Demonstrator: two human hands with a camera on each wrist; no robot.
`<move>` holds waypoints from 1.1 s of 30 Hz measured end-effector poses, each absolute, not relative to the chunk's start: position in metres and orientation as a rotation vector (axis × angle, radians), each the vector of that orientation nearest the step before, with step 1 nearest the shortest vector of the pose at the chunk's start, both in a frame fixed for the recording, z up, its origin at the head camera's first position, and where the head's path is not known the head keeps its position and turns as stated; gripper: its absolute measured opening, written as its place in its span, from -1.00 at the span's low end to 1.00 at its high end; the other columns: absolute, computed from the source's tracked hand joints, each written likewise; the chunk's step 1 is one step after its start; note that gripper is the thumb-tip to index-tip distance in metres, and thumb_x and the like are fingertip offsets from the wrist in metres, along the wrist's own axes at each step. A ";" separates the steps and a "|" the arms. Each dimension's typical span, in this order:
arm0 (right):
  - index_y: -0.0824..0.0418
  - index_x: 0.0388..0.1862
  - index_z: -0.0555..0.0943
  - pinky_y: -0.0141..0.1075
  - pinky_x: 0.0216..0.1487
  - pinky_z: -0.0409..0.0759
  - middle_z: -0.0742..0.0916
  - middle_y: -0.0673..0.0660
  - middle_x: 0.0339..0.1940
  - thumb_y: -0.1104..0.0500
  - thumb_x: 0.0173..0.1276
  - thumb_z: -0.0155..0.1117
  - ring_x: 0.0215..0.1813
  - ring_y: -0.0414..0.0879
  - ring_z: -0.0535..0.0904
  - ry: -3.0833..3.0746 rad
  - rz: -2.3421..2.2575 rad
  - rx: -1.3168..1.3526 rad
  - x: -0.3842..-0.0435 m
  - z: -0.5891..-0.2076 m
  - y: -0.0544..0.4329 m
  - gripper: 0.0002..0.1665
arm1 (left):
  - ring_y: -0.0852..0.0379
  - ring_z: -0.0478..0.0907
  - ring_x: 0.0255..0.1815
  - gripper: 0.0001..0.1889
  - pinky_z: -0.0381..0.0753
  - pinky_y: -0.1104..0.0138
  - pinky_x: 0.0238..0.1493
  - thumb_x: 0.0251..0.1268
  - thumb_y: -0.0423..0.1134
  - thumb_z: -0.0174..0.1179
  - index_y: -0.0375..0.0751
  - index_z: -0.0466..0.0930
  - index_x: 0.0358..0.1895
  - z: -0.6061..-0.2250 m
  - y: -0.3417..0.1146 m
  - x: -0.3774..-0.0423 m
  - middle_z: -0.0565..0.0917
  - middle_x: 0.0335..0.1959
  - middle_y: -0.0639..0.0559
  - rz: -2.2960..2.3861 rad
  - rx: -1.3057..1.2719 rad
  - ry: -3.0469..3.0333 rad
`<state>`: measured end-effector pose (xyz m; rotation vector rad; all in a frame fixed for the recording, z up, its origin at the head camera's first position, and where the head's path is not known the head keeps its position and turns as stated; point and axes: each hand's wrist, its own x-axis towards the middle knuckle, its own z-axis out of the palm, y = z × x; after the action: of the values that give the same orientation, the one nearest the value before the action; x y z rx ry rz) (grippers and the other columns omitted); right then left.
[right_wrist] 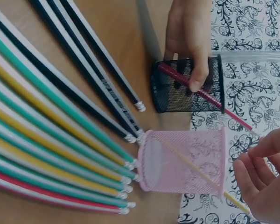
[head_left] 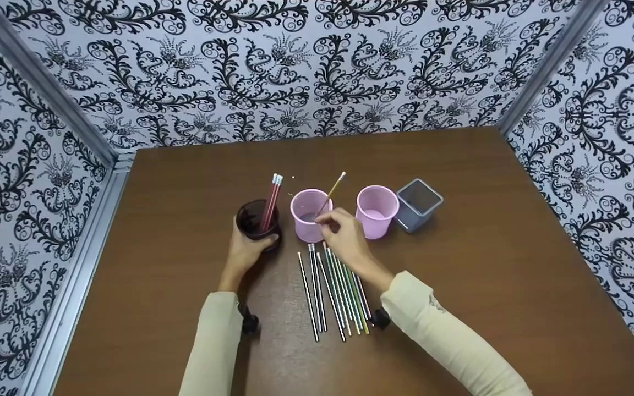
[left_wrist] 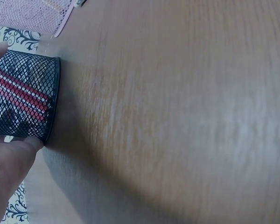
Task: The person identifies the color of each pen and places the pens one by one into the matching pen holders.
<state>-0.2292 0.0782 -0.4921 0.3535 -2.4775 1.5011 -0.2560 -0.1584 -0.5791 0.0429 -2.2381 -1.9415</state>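
Note:
My left hand grips a black mesh pencil cup from the side, with the thumb across its front. Red pencils lean inside it, white-tipped ends up; their lower parts show through the mesh. Beside it stands a pink mesh cup. A single yellow pencil slants in this cup, its upper end above the rim. Close by the rim is my right hand, fingers loosely bent and nothing seen between them; in the right wrist view the yellow pencil passes beside these fingers.
In front of the cups, several striped pencils in black, green, yellow and red lie side by side on the brown table. A second pink cup and a square grey mesh holder stand to the right. Patterned panels border the table.

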 end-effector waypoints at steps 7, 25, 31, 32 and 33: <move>0.28 -0.29 0.73 -0.43 -0.24 0.57 0.72 0.15 -0.35 0.47 0.14 0.19 -0.31 -0.12 0.58 -2.432 1.385 0.311 -0.219 -0.516 0.098 -0.76 | -0.22 0.35 0.43 -0.03 0.21 0.02 0.55 -0.10 -0.44 0.53 -0.35 0.14 0.42 -0.580 -0.158 -0.255 0.43 0.36 -0.36 -1.943 0.038 -2.232; 0.15 -0.05 0.67 0.04 -0.06 0.60 0.66 0.10 -0.12 0.35 0.09 0.34 -0.08 0.05 0.64 -2.941 1.066 -0.089 -0.207 -0.554 0.128 -0.61 | -0.22 0.35 0.43 -0.04 0.22 0.05 0.54 -0.10 -0.44 0.53 -0.37 0.13 0.41 -0.579 -0.158 -0.255 0.43 0.36 -0.36 -1.896 0.039 -2.270; 0.16 -0.02 0.64 0.02 -0.07 0.58 0.66 0.06 -0.20 0.29 0.10 0.37 -0.13 0.03 0.63 -3.015 1.044 -0.102 -0.212 -0.558 0.132 -0.60 | -0.21 0.35 0.42 -0.03 0.22 0.06 0.53 -0.11 -0.42 0.54 -0.35 0.14 0.41 -0.580 -0.158 -0.255 0.43 0.35 -0.35 -1.877 0.074 -2.291; 0.17 0.00 0.63 0.02 -0.07 0.58 0.66 0.06 -0.21 0.28 0.10 0.39 -0.13 0.04 0.63 -3.037 1.035 -0.100 -0.214 -0.557 0.133 -0.58 | -0.20 0.35 0.43 -0.03 0.22 0.07 0.53 -0.11 -0.42 0.54 -0.34 0.14 0.41 -0.579 -0.158 -0.255 0.43 0.36 -0.34 -1.879 0.080 -2.290; 0.19 0.02 0.62 0.03 -0.07 0.58 0.66 0.07 -0.22 0.27 0.10 0.40 -0.14 0.04 0.62 -3.056 1.026 -0.092 -0.215 -0.557 0.133 -0.56 | -0.20 0.35 0.43 -0.03 0.22 0.07 0.53 -0.11 -0.41 0.54 -0.35 0.14 0.41 -0.580 -0.158 -0.255 0.43 0.36 -0.34 -1.876 0.077 -2.292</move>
<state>-0.2153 0.1333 -0.5569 -0.0924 -3.0558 1.0259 -0.2548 -0.1580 -0.5796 0.0773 -2.2919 -1.8764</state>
